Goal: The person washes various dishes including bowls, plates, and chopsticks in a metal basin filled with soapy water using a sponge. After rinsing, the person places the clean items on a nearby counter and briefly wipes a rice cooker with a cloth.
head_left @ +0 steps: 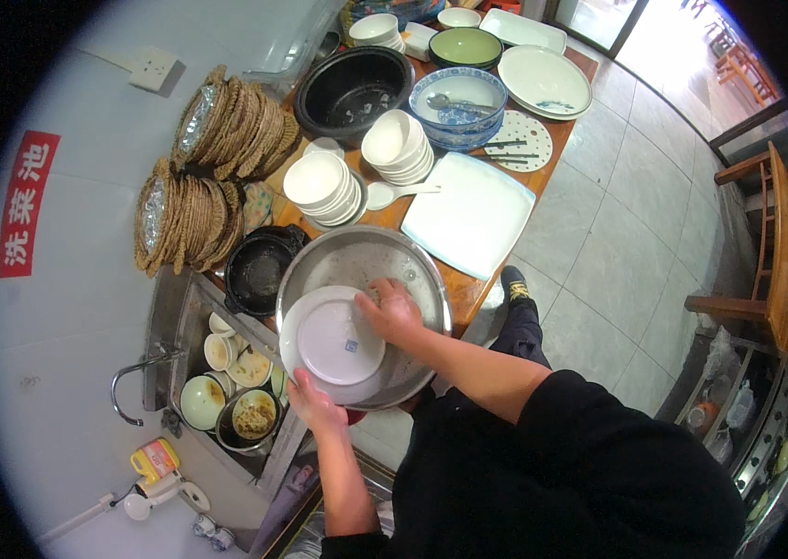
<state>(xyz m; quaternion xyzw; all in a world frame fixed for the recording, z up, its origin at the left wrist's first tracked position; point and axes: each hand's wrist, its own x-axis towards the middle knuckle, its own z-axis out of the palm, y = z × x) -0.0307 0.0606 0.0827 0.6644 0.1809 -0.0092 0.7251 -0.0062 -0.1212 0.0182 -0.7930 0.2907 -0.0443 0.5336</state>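
Over a stainless steel basin (439,279) of sudsy water, a white plate (317,318) is tilted with its underside up, a small blue mark on it. My left hand (317,404) grips the plate's lower left rim. My right hand (392,311) lies at the plate's right edge with fingers curled; whether it holds a cloth or scrubber is hidden. Left of the basin is a black pot (261,269). Behind it are stacked white bowls (313,179), a white spoon (383,195) and a square white plate (469,209).
At the left, a metal sink (187,307) with a curved faucet (116,391) holds food-stained bowls (203,400). Woven straw holders (187,216) stand by the wall. Further back are a large black pot (355,87), blue-patterned bowls (460,98) and oval plates (544,78). A wooden chair (761,307) stands right.
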